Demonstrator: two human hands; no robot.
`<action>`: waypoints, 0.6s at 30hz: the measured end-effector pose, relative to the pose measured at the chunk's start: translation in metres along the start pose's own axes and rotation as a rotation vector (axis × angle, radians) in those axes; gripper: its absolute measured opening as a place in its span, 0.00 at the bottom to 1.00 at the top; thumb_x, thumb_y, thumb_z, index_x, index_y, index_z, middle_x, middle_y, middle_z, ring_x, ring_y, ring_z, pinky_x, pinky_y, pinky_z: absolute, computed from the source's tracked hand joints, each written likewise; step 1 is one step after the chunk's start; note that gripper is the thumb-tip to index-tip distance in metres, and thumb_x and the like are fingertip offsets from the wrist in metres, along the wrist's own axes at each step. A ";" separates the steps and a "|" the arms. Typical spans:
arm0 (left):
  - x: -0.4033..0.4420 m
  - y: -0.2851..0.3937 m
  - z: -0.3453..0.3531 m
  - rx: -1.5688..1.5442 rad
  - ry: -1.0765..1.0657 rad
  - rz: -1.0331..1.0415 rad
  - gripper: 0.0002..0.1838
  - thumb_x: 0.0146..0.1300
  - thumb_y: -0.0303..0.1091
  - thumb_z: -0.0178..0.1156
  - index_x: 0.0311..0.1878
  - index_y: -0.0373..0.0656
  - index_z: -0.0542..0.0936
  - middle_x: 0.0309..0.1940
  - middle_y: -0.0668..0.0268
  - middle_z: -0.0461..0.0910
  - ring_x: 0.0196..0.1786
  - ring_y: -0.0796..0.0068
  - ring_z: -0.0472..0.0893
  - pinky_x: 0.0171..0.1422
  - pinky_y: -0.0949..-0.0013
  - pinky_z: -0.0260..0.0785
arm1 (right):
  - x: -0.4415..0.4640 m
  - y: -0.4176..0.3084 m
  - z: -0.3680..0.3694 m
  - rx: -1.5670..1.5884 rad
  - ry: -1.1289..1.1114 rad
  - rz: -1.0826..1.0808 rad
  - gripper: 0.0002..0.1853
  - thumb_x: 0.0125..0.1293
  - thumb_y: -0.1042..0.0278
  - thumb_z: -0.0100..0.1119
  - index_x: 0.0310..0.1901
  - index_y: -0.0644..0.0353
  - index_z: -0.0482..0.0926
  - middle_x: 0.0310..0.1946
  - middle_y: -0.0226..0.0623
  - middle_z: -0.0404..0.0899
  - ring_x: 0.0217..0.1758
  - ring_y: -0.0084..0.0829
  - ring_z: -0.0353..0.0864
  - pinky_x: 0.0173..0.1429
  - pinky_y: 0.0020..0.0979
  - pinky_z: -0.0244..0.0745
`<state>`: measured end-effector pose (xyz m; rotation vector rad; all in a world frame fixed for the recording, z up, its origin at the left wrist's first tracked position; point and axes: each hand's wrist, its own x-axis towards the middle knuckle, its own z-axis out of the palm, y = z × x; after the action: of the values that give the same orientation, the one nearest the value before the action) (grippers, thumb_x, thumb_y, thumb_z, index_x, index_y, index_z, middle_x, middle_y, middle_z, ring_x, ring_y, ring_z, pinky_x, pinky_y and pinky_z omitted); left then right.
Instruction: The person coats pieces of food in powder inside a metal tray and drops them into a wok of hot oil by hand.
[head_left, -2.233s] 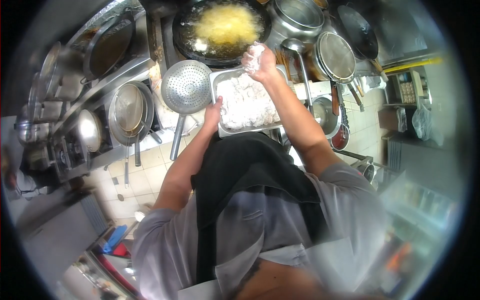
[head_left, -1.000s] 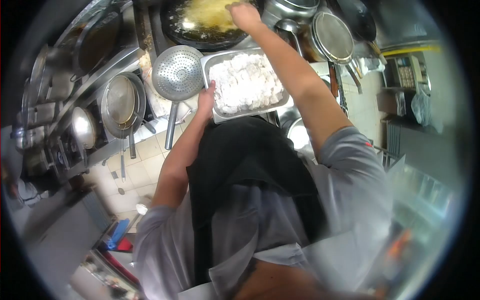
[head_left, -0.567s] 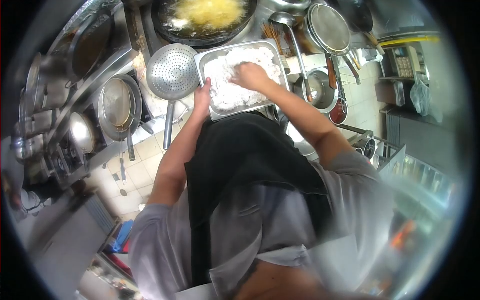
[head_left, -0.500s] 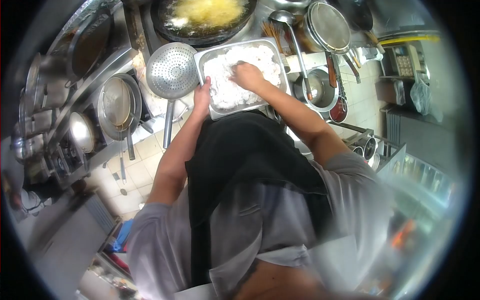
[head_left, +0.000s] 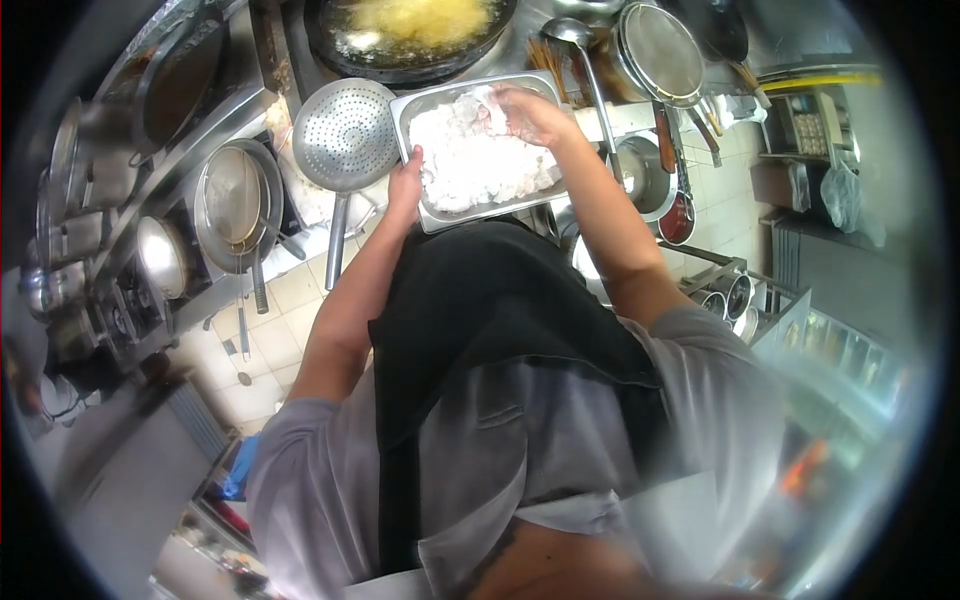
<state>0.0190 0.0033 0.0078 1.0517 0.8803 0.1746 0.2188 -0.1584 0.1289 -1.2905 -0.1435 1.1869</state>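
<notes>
A rectangular metal tray (head_left: 478, 216) is held in front of my black apron, filled with white, flour-like coated pieces (head_left: 465, 160). My left hand (head_left: 404, 188) grips the tray's left side, thumb over the rim. Over the tray's upper right part, my right hand (head_left: 538, 115) has its fingers closed on a white-coated piece (head_left: 492, 104), lifted from the heap. What lies under the coating cannot be made out. Just beyond the tray is a dark wok (head_left: 410, 72) with bubbling yellow oil (head_left: 425, 25).
A large perforated skimmer (head_left: 345, 135) lies left of the tray, its handle toward me. To the right are a ladle (head_left: 568, 33), a round strainer (head_left: 663, 55) and a metal pot (head_left: 645, 175). More strainers (head_left: 233, 195) sit over a pan at left.
My right hand has moved from the middle of the heap to the tray's upper right, lifting a white-coated piece. My left hand keeps its hold; the tray has shifted only slightly.
</notes>
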 end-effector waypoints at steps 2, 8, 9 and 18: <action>-0.004 0.004 0.001 -0.048 -0.026 -0.057 0.35 0.67 0.55 0.61 0.53 0.24 0.75 0.43 0.58 0.79 0.43 0.71 0.79 0.49 0.67 0.73 | 0.011 0.004 0.009 0.083 -0.033 0.071 0.25 0.68 0.57 0.61 0.59 0.65 0.74 0.41 0.37 0.82 0.35 0.24 0.79 0.36 0.26 0.77; -0.006 0.010 0.004 0.069 0.039 0.005 0.30 0.70 0.51 0.58 0.53 0.27 0.76 0.44 0.57 0.80 0.44 0.70 0.80 0.50 0.66 0.72 | 0.034 0.004 0.042 -0.403 0.511 0.088 0.38 0.69 0.34 0.49 0.49 0.73 0.78 0.34 0.47 0.82 0.34 0.35 0.81 0.38 0.38 0.76; -0.003 0.007 0.002 0.067 0.044 0.007 0.30 0.70 0.51 0.58 0.53 0.27 0.76 0.44 0.57 0.80 0.44 0.70 0.80 0.50 0.66 0.72 | 0.042 0.003 0.037 -0.406 0.505 0.088 0.38 0.69 0.34 0.49 0.49 0.73 0.78 0.34 0.47 0.82 0.34 0.35 0.81 0.38 0.38 0.76; 0.005 -0.003 -0.005 -0.005 -0.030 -0.039 0.34 0.68 0.53 0.60 0.57 0.25 0.72 0.48 0.54 0.79 0.47 0.67 0.80 0.52 0.63 0.75 | 0.136 -0.086 0.005 -1.256 0.484 -0.603 0.35 0.70 0.39 0.42 0.32 0.70 0.82 0.33 0.59 0.83 0.42 0.57 0.83 0.54 0.47 0.74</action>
<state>0.0177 0.0079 0.0011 1.0289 0.8725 0.1283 0.3276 -0.0395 0.1289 -2.3322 -0.9498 0.1298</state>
